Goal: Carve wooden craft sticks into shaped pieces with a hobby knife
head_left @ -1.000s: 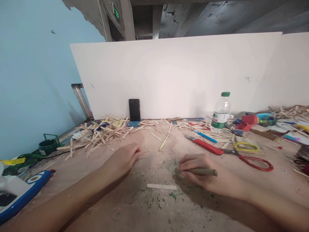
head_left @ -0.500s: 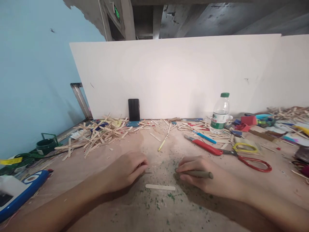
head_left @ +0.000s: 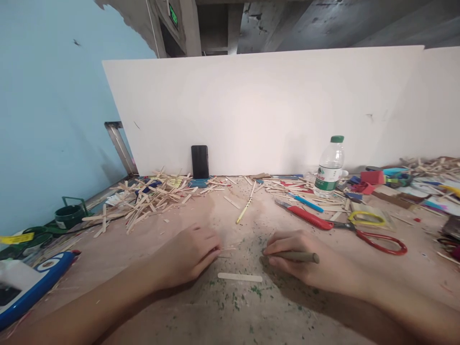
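My left hand (head_left: 197, 251) rests on the table left of centre, fingertips pinched on a thin wooden sliver (head_left: 227, 249) that sticks out to the right. My right hand (head_left: 296, 256) is closed around a grey-brown pen-like tool (head_left: 300, 257), its tip hidden by the fingers near the table. Between and slightly below the hands lies a flat wooden craft stick (head_left: 240, 277), touched by neither hand. Green crumbs (head_left: 235, 302) are scattered around it. Beyond the hands, a yellow patterned strip (head_left: 246, 208) lies on the table.
A black phone (head_left: 200, 162) leans on the white board (head_left: 251, 105). Heaped sticks (head_left: 154, 199) lie back left. To the right are a red-handled knife (head_left: 309, 217), scissors (head_left: 381, 242), a blue pen (head_left: 306, 202) and a bottle (head_left: 328, 167). A green cup (head_left: 69, 218) stands far left.
My left hand's fingers have closed together, and a thin sliver now shows at their tips. My right hand has barely moved. The view has shifted slightly.
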`<state>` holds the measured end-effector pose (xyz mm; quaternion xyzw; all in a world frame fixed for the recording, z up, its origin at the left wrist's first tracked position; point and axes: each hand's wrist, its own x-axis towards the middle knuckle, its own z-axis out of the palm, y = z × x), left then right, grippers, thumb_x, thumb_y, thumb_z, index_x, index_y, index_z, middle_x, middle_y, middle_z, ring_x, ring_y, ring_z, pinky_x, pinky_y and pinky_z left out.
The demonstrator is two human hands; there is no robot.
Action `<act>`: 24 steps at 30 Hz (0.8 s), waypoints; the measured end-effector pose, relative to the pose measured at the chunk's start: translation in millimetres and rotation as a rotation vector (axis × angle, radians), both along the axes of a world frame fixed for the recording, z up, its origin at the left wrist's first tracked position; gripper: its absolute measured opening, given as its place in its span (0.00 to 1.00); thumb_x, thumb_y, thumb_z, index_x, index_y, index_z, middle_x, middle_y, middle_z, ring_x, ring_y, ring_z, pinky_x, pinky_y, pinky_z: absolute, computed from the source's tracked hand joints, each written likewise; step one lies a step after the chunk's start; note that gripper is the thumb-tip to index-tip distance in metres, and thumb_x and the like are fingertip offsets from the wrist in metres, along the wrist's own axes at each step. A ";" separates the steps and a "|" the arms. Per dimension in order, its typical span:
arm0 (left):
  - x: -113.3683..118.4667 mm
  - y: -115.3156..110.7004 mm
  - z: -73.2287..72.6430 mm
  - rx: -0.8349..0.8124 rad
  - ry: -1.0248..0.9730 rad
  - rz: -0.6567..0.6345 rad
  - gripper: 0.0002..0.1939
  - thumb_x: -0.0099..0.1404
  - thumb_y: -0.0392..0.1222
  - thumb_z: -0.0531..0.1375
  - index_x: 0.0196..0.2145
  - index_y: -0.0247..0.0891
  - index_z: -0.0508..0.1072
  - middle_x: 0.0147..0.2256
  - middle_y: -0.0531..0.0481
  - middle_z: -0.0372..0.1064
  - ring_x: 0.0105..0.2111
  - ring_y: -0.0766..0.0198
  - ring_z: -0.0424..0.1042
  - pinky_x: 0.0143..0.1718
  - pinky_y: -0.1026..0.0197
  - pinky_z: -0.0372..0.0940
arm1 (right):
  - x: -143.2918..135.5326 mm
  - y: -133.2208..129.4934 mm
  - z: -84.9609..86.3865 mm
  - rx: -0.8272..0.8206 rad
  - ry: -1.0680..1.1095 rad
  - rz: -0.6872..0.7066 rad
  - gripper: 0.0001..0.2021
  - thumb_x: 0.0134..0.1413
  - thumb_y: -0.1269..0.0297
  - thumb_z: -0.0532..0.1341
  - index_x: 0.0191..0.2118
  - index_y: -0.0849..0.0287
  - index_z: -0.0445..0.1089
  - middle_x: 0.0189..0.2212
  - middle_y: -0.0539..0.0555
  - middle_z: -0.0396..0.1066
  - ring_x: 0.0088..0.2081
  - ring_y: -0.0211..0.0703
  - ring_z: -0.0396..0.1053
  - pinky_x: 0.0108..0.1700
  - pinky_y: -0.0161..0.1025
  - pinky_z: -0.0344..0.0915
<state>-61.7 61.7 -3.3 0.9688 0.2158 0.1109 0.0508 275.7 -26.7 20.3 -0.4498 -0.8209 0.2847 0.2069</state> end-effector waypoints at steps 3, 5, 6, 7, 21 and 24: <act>0.4 -1.5 -2.2 0.034 0.013 -0.016 0.14 0.88 0.38 0.55 0.42 0.41 0.75 0.41 0.49 0.80 0.40 0.55 0.77 0.50 0.52 0.65 | -0.4 1.3 0.9 -0.010 -0.006 0.007 0.18 0.81 0.56 0.60 0.37 0.57 0.80 0.39 0.57 0.82 0.41 0.48 0.77 0.45 0.44 0.70; 0.4 -1.9 -3.1 0.056 0.013 -0.017 0.13 0.88 0.38 0.56 0.42 0.41 0.75 0.40 0.49 0.80 0.39 0.55 0.78 0.50 0.52 0.65 | -1.0 1.6 2.6 -0.006 -0.006 0.010 0.18 0.81 0.57 0.60 0.36 0.57 0.79 0.39 0.57 0.82 0.41 0.48 0.77 0.45 0.45 0.70; 0.2 -1.7 -3.4 0.066 0.009 -0.016 0.13 0.88 0.38 0.56 0.42 0.42 0.75 0.40 0.49 0.80 0.39 0.55 0.78 0.49 0.52 0.65 | -1.4 1.6 3.3 0.000 -0.006 0.008 0.19 0.81 0.57 0.59 0.36 0.57 0.78 0.39 0.57 0.81 0.41 0.48 0.77 0.45 0.45 0.71; 0.0 -1.2 -3.8 0.075 0.003 -0.014 0.14 0.88 0.38 0.56 0.41 0.42 0.75 0.40 0.49 0.80 0.39 0.55 0.78 0.49 0.52 0.65 | -1.8 1.5 4.0 0.006 -0.006 0.001 0.19 0.81 0.57 0.59 0.35 0.57 0.77 0.39 0.58 0.81 0.41 0.48 0.77 0.45 0.45 0.71; -1.2 11.7 -19.6 0.066 -0.076 -0.004 0.17 0.90 0.38 0.53 0.43 0.41 0.78 0.41 0.48 0.79 0.40 0.53 0.77 0.45 0.53 0.64 | 0.2 2.2 5.6 -0.001 -0.022 -0.043 0.20 0.80 0.54 0.59 0.33 0.55 0.75 0.37 0.57 0.80 0.39 0.49 0.76 0.44 0.45 0.70; -1.9 10.8 -16.2 0.028 -0.093 0.004 0.15 0.88 0.38 0.55 0.44 0.40 0.79 0.42 0.47 0.79 0.42 0.52 0.77 0.47 0.53 0.65 | 1.0 2.8 5.7 -0.006 -0.024 -0.028 0.20 0.81 0.54 0.58 0.34 0.55 0.74 0.38 0.57 0.80 0.39 0.49 0.76 0.44 0.45 0.70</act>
